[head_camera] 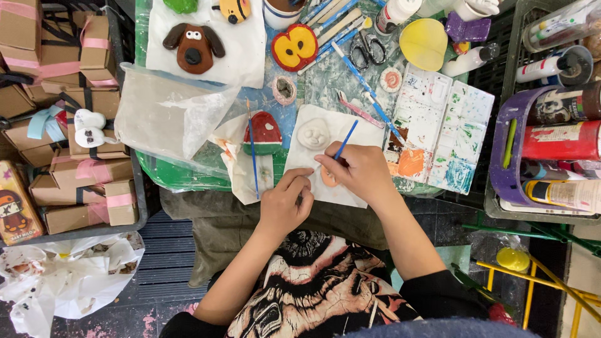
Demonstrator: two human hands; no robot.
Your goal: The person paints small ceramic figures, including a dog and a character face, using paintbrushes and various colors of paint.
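Right hand [362, 170] pinched around a blue-handled brush [345, 141], handle slanting up and to the right, bristle end hidden under the fingers. Small orange clay piece [328, 179] just below and to the left of that hand, mostly covered by its fingertips, lying on a white paper sheet [350, 191] near the front edge of the counter [181, 178]. Left hand [287, 203] curled, fingertips pressed onto the same sheet just beside the orange piece, on its left; cannot tell whether touching the piece itself. Unpainted white clay face [313, 133] higher on the sheet, apart from both hands, directly above the orange piece. Red, white and green watermelon-slice piece [263, 134] to the left of the sheet, with another blue brush [252, 150] lying upright alongside it. White paint palette [444, 134] smeared with orange, green and blue just to the right of the right hand. Brown dog-face piece [193, 45] well apart at the far side, on white paper. Scissors [367, 46] and a yellow-and-red piece [294, 47] near the top. Clear plastic bag [166, 112] on the left
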